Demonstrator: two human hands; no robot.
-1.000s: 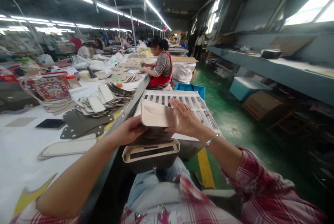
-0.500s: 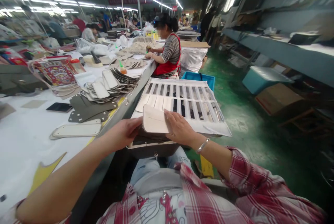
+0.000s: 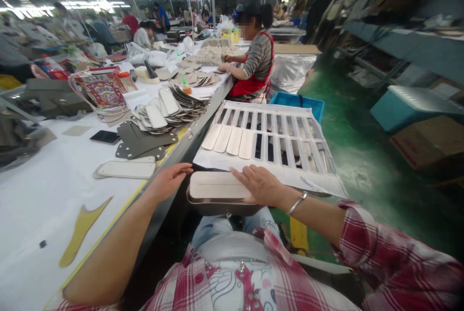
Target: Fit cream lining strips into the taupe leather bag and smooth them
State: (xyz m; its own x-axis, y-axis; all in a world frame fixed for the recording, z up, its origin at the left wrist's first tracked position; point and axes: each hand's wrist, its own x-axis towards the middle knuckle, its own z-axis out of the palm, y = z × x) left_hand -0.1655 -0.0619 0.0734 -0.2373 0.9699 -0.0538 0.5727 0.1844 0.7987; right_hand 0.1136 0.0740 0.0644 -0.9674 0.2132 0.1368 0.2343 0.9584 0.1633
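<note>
Left hand (image 3: pixel 168 181): grip wide, fingers near left end of cream panel (image 3: pixel 212 185), which sits over dark case (image 3: pixel 217 208) at the lap. Right hand (image 3: pixel 263 186): on panel's right end; whether its grip pinches, cannot tell.

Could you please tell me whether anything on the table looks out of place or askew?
Mainly the pile of pale pieces on the table: they overlap at different angles instead of stacking squarely.
</note>
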